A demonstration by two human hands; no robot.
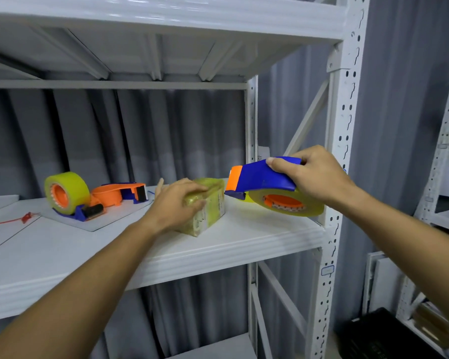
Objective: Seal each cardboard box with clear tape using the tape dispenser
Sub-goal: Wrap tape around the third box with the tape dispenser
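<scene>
— Two hands are showing, yes? What is each one doing?

— The left hand [178, 200] is lying flat on the box [210, 207], fingers fairly straight, pressing on its top at the middle of the frame. The box is sitting on the white shelf [244, 244], already wrapped in yellowish clear tape.

— And the other one?

— The right hand [314, 177] is gripping the blue tape dispenser [259, 181] from above, fingers curled over its blue cover, right of centre. Its orange front edge is pointing at the box, just beside it; whether they are touching I cannot tell.

— Anything else lying there?

— Two more dispensers at the left: one with a tape roll [67, 191], one orange dispenser [119, 194] behind it. A red tie [24, 217] is lying at far left.
</scene>
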